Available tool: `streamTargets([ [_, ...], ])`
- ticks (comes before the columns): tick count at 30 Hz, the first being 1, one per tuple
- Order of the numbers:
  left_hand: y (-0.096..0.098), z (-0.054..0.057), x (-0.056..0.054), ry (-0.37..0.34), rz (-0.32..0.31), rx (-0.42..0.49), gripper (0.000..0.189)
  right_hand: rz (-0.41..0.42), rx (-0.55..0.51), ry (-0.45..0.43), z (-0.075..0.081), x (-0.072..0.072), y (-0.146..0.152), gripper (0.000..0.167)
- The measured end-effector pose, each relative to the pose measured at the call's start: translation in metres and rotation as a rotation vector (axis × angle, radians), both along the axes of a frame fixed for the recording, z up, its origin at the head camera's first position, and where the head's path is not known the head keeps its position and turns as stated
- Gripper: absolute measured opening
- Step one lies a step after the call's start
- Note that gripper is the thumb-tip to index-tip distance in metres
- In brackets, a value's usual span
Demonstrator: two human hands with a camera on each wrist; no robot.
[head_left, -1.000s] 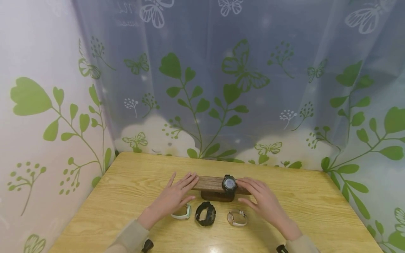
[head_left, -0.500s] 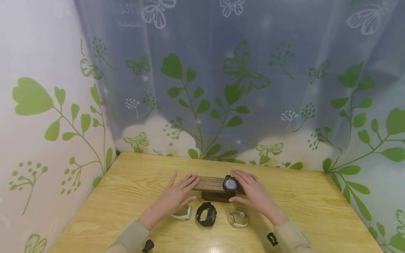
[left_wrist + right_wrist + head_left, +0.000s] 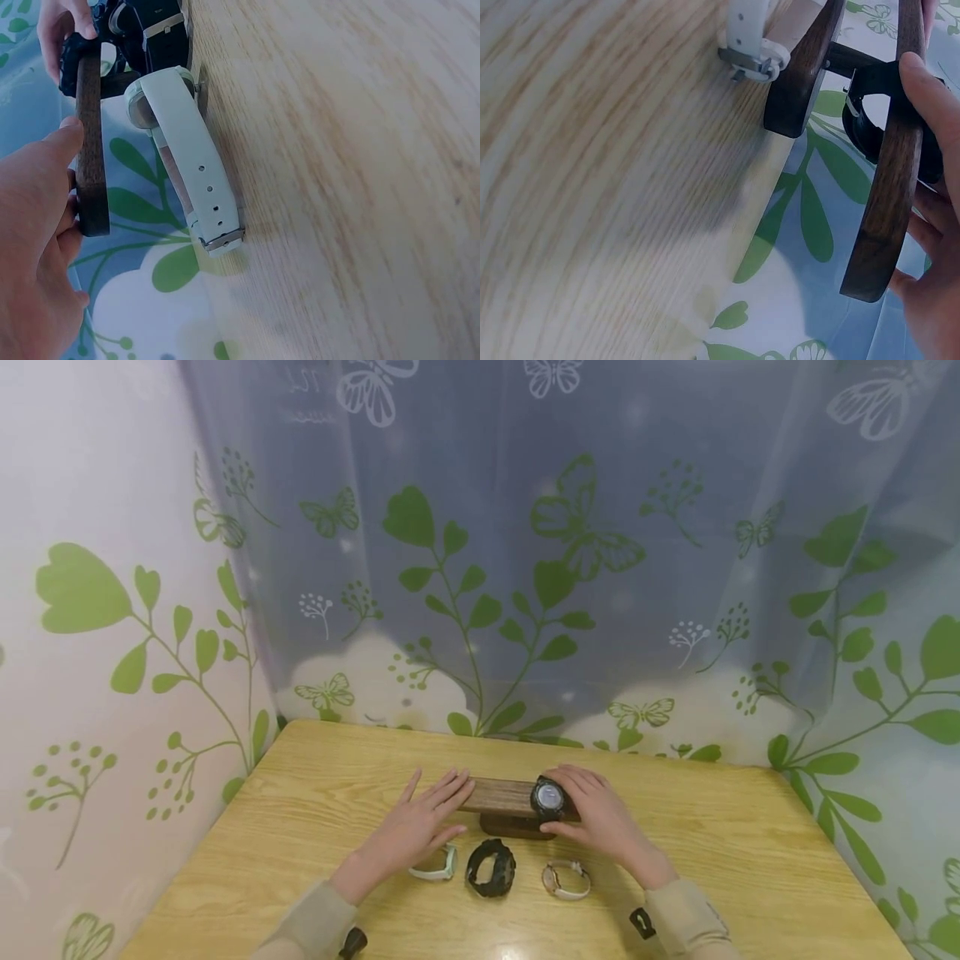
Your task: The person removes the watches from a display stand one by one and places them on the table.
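Note:
A dark wooden watch stand [image 3: 498, 795] stands mid-table. Near the right end of its bar sits a black wristwatch with a round face [image 3: 549, 796]. My right hand [image 3: 606, 822] holds this watch; the right wrist view shows the thumb [image 3: 926, 86] at the strap and fingers behind the bar. At the bar's left end my left hand [image 3: 408, 827] grips the wood, thumb on one side and fingers on the other in the left wrist view. In front of the stand lie a mint-green watch [image 3: 184, 135], another black watch [image 3: 506, 870] and a white-strapped watch with a rose-gold case [image 3: 552, 880].
The light wooden table [image 3: 315, 793] runs back to a curtain [image 3: 450, 610] printed with leaves and butterflies. Similar cloth hangs at both sides. The three loose watches lie in a row close to the stand's front.
My right hand has moved left from the bar's right end onto the black wristwatch and taken hold of it. The left hand has stayed on the stand.

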State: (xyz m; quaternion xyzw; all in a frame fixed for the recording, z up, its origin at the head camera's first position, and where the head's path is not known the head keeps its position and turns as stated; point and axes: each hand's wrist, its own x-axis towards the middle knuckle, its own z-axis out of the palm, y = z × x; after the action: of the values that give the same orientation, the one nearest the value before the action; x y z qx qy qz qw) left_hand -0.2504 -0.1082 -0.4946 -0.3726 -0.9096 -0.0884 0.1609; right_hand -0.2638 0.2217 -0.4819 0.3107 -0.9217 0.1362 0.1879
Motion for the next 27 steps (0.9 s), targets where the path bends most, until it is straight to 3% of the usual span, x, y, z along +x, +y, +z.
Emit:
streamTargets([
  [15, 0.000, -0.002, -0.001, 0.035, -0.003, 0.004, 0.066, -0.028, 0.011, -0.010, 0.004, 0.005, 0.017, 0.081],
  [27, 0.000, -0.001, -0.001, -0.007, 0.002, -0.005, 0.066, -0.038, 0.037, 0.011, 0.008, 0.008, 0.033, 0.081],
])
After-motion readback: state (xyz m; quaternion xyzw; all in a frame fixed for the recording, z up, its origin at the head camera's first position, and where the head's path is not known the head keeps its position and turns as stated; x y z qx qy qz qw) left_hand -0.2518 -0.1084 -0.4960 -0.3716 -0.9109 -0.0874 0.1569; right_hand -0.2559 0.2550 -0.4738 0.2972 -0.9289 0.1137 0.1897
